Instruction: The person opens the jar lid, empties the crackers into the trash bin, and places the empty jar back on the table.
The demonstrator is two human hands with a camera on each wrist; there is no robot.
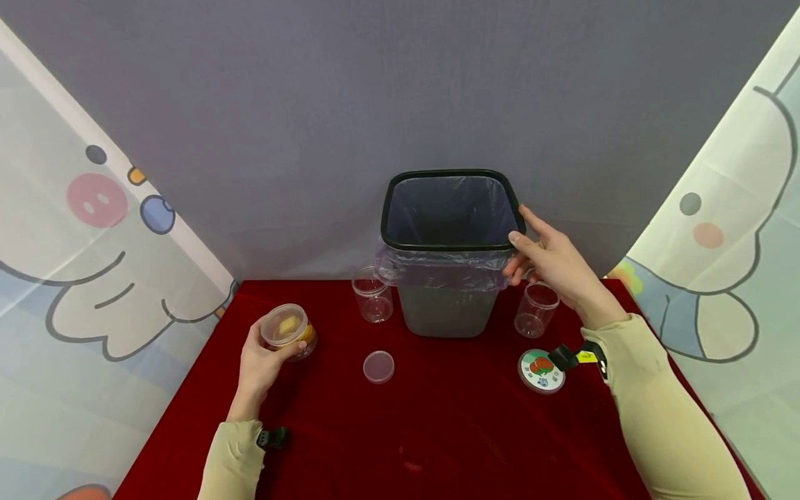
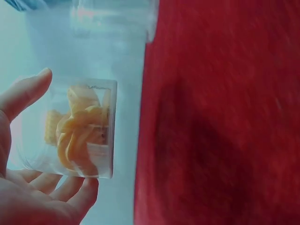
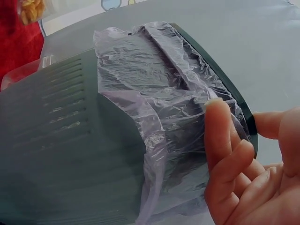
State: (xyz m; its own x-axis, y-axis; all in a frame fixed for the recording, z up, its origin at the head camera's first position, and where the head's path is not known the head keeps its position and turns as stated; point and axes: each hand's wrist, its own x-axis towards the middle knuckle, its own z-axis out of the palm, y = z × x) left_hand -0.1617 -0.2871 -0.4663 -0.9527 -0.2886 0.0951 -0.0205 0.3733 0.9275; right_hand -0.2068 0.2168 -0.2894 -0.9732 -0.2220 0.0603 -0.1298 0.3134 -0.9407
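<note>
My left hand (image 1: pixel 261 362) holds a clear plastic jar (image 2: pixel 114 131) at the left of the table, thumb on one side and fingers on the other. Yellow-orange snack pieces (image 2: pixel 77 136), one of them swirl-shaped, sit inside the jar. At the back middle stands a grey trash bin (image 1: pixel 446 312) with a black rim, lined with a thin translucent purple bag (image 3: pixel 154 98) folded over its outside. The right hand (image 1: pixel 553 260) grips the bin's right rim corner, its thumb on top and several fingers against the bag below the rim.
A clear jar (image 1: pixel 375 305) stands left of the bin, another jar (image 1: pixel 535 316) right of it. In front lie a round translucent lid (image 1: pixel 378 367) and a lid with a tomato picture (image 1: pixel 541 371). Dark red cloth (image 1: pixel 437 430) covers the table; a grey wall (image 1: pixel 300 139) rises behind.
</note>
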